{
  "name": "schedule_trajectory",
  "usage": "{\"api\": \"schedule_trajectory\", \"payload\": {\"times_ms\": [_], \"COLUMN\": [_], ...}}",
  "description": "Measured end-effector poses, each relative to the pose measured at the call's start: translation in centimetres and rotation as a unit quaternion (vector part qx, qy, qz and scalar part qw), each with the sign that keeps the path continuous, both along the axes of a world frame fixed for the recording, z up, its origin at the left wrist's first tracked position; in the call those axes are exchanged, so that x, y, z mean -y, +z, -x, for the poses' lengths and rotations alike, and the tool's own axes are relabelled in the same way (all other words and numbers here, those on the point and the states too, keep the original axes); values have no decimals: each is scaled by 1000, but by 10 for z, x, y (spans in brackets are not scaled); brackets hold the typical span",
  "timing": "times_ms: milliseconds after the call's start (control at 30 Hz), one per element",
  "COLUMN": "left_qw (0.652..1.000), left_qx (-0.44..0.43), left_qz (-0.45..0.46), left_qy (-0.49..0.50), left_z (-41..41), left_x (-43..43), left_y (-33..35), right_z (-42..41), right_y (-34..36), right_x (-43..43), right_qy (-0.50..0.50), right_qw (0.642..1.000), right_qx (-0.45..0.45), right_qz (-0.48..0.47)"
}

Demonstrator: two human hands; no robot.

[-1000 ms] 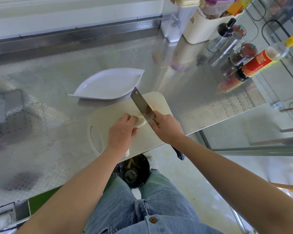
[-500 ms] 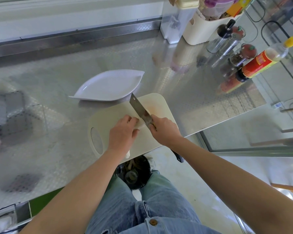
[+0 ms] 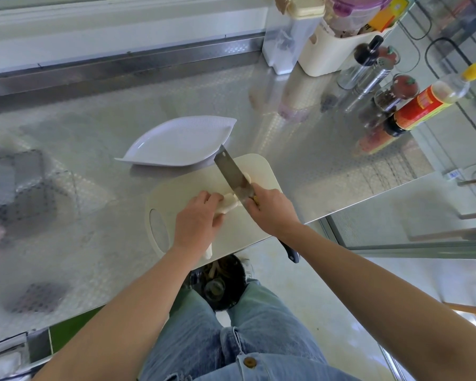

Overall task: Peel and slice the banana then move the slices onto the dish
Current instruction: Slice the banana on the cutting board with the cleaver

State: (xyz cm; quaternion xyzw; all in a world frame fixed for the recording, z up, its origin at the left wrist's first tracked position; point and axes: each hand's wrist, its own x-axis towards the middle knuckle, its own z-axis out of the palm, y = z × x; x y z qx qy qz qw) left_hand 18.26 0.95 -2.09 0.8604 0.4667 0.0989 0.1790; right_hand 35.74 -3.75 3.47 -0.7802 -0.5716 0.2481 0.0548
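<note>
Gripping knife [image 3: 230, 171] in our right hand [image 3: 272, 211] | left hand [image 3: 197, 218] holds banana [image 3: 227, 204] on board [image 3: 259, 166] | blade hides cut end | dish [image 3: 176, 144] just behind board | sauce bottle [image 3: 423, 105] well right

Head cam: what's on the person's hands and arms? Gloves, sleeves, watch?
Nothing worn. Left hand and right hand are ungloved, no rings visible. Left forearm and right forearm show no sleeve, watch or band up to the frame edge.

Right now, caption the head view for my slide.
Left hand holds the peeled banana on the cutting board while the right hand slices it with a knife beside the white dish.
</note>
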Motion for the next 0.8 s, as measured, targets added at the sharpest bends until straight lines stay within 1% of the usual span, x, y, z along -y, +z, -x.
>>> {"api": "schedule_trajectory", "payload": {"times_ms": [267,533,700,800], "left_qw": [1000,1000,999,999], "left_qx": [4,19,11,7], "left_qz": [7,13,35,43], "left_qy": [3,11,15,17], "left_z": [-2,-3,-4,-4], "left_x": [0,1,0,-1], "left_y": [1,0,0,1], "right_z": [0,6,10,9], "right_y": [7,-10,-20,-19], "right_x": [1,1,1,3], "right_qy": [29,15,5,6], "right_qw": [999,999,999,999], "right_qx": [3,3,-6,-2], "right_qz": [12,30,48,36]}}
